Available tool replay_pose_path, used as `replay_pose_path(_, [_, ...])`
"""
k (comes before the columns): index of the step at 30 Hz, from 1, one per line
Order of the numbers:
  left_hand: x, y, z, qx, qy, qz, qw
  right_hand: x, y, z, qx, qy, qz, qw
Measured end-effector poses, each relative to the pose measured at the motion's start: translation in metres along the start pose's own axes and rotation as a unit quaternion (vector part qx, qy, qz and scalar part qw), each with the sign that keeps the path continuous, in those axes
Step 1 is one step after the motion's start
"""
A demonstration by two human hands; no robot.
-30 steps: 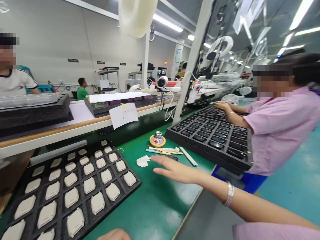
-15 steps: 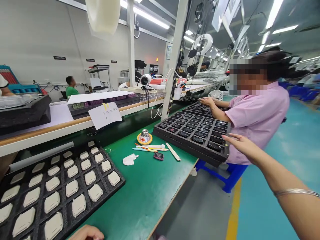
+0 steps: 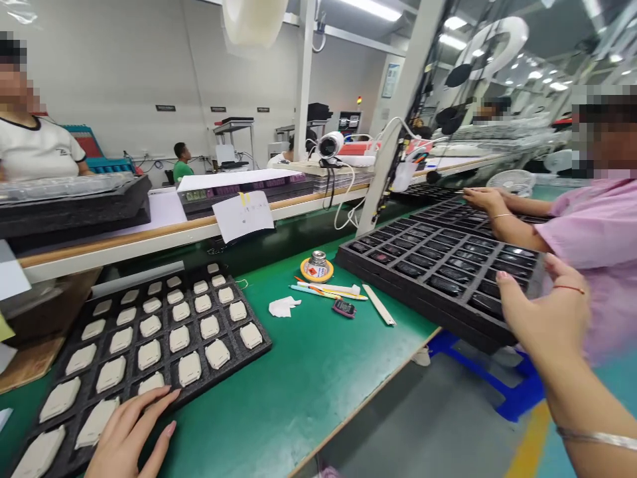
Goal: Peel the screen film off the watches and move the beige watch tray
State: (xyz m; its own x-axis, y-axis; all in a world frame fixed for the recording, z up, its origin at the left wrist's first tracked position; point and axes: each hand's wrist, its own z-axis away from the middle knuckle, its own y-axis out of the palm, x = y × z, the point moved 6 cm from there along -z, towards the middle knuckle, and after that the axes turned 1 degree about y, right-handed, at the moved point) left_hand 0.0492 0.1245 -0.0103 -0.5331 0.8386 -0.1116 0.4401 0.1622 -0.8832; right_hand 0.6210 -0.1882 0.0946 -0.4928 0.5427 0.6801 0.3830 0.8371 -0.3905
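My left hand (image 3: 132,431), fingers spread, lies over the near edge of a black foam tray (image 3: 199,392) at the left. Rows of cream-white, rounded-square plastic pieces (image 3: 190,368) sit in its compartments, and my hand covers some of them. At the right, my right hand (image 3: 547,312) rests at the near right corner of another black foam tray (image 3: 418,292), thumb and fingers apart; part of the fingers is hidden. Dark, glossy pieces (image 3: 445,285) fill that tray's compartments. It reaches past the edge of the green table (image 3: 318,378).
Between the trays lie a small metal-topped bottle in a yellow ring (image 3: 317,269), pens (image 3: 328,291), a crumpled tissue (image 3: 284,306), a dark device with a pinkish rim (image 3: 344,307) and a pale strip (image 3: 379,305). A co-worker in pink (image 3: 597,226) sits beyond the right tray.
My left hand has come up from the bottom edge onto the left tray. My right hand has spread its thumb and fingers around the right tray's corner. The view has turned left.
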Motion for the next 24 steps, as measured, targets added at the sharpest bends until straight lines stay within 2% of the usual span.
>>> replay_pose_path(1, [-0.005, -0.002, 0.0, 0.003, -0.003, -0.008, 1.0, 0.009, 0.004, 0.011, -0.007, -0.024, -0.006, 1.0])
replay_pose_path(3, [-0.015, -0.006, 0.002, 0.013, -0.013, -0.019, 1.0, 0.031, 0.013, 0.036, -0.014, -0.115, -0.019, 0.993])
replay_pose_path(6, [-0.028, -0.009, 0.009, 0.039, -0.033, -0.023, 0.998, 0.067, 0.028, 0.075, -0.015, -0.306, -0.037, 0.951])
replay_pose_path(8, [-0.034, -0.012, 0.014, 0.045, -0.046, -0.019, 0.998, 0.084, 0.041, 0.096, 0.007, -0.373, -0.059, 0.926])
replay_pose_path(10, [-0.034, -0.019, 0.016, 0.027, -0.062, -0.022, 0.997, 0.098, 0.056, 0.113, 0.06, -0.395, -0.09, 0.912])
replay_pose_path(12, [-0.024, -0.029, 0.016, -0.01, -0.086, -0.039, 0.995, 0.114, 0.074, 0.133, 0.142, -0.399, -0.131, 0.896])
replay_pose_path(15, [0.004, -0.041, 0.019, -0.059, -0.141, -0.079, 0.985, 0.142, 0.103, 0.173, 0.287, -0.409, -0.187, 0.846])
replay_pose_path(18, [0.031, -0.043, 0.033, -0.053, -0.219, -0.103, 0.969, 0.162, 0.132, 0.205, 0.385, -0.435, -0.152, 0.8])
replay_pose_path(20, [0.032, -0.041, 0.047, -0.037, -0.241, -0.108, 0.964, 0.165, 0.147, 0.21, 0.409, -0.433, -0.113, 0.795])
replay_pose_path(24, [0.006, -0.041, 0.068, -0.017, -0.245, -0.066, 0.967, 0.162, 0.162, 0.197, 0.428, -0.379, -0.12, 0.812])
